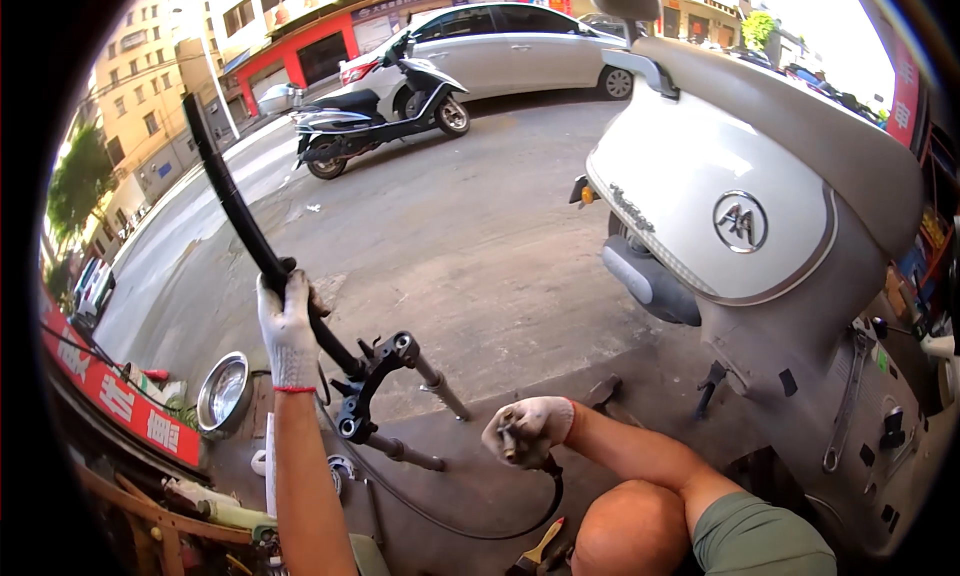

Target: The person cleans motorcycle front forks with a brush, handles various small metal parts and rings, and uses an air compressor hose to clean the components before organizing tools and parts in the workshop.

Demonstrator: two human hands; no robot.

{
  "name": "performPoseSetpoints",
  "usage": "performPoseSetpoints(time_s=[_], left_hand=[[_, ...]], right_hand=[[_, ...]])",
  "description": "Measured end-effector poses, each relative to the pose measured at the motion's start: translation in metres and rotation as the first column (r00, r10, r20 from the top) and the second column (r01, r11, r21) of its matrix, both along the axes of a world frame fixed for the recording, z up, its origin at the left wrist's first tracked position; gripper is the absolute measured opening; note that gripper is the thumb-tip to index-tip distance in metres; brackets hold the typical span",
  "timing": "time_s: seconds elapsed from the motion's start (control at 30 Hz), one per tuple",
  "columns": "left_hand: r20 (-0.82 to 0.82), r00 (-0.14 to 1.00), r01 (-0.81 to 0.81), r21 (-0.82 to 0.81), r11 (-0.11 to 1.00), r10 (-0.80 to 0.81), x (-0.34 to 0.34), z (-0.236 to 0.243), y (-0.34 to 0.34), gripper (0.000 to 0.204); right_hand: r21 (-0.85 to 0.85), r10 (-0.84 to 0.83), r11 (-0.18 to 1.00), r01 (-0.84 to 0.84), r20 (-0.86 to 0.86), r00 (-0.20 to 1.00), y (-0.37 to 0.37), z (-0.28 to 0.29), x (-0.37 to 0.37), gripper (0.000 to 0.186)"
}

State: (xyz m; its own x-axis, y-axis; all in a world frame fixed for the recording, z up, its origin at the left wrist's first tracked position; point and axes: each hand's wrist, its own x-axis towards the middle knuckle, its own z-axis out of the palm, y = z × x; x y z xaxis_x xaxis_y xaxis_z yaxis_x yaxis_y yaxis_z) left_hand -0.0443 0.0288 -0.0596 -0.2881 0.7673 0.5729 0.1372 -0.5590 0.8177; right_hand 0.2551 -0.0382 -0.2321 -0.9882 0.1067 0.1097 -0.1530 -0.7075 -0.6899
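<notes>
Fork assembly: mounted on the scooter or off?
Off. The fork assembly stands apart from the white scooter, held up by the left hand gripping its black stem; both fork tubes end bare, no wheel.

Glossy plastic scooter shell (720, 186), matt black rubber tube (235, 201), knitted cloth gloves (287, 336)

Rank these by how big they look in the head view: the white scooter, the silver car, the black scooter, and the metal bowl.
1. White scooter, largest, though it is nearest the camera.
2. Silver car.
3. Black scooter.
4. Metal bowl, smallest.
The car only looks smaller than the white scooter because it stands farther off.
</notes>
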Motion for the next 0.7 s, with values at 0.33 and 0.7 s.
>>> performPoseSetpoints(time_s=[0.33, 0.7], left_hand=[[0.013, 1.0, 0.02, 0.01, 1.0, -0.02, -0.003, -0.006, -0.003, 0.017], [-0.013, 1.0, -0.013, -0.036, 0.999, 0.013, -0.003, -0.022, -0.006, 0.016]], right_hand=[[0.634, -0.697, 0.669, 0.388, 0.353, 0.624, -0.019, 0.116, -0.002, 0.029], [0.989, -0.959, -0.124, 0.076, -0.139, 0.246, 0.009, 0.15, -0.073, 0.033]])
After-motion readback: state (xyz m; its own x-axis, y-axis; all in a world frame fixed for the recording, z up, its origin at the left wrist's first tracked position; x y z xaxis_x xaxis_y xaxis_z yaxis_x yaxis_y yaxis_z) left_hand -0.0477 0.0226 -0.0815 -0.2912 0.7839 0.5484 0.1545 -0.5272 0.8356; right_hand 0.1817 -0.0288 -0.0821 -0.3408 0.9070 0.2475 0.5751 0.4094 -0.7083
